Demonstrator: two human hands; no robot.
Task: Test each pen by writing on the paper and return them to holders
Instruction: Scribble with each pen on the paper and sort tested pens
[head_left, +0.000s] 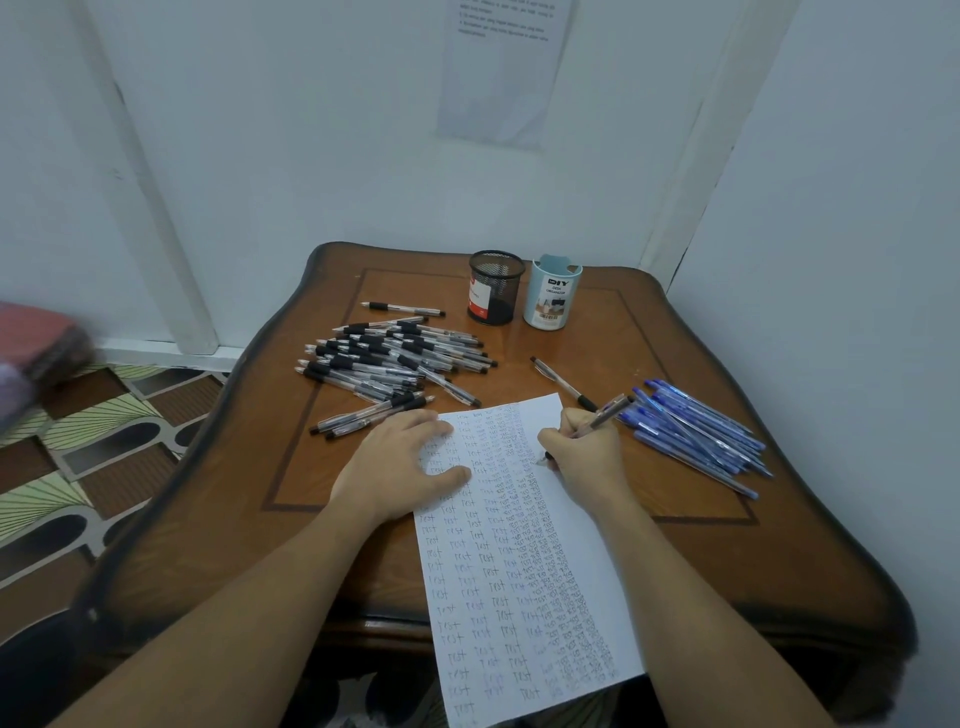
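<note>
Right hand (584, 457) grip closed on pen (602, 418), tip on paper (519, 571); left hand (400, 462) flat, grip empty. Overhanging paper may slide off bench (727, 545); crowded rows could hide a faint mark.

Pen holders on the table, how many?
2. A black mesh cup and a light blue cup stand side by side at the table's far edge, black one on the left. None looks hidden.

A home corner: carved wooden table (701, 551), patterned floor mat (104, 441).
</note>
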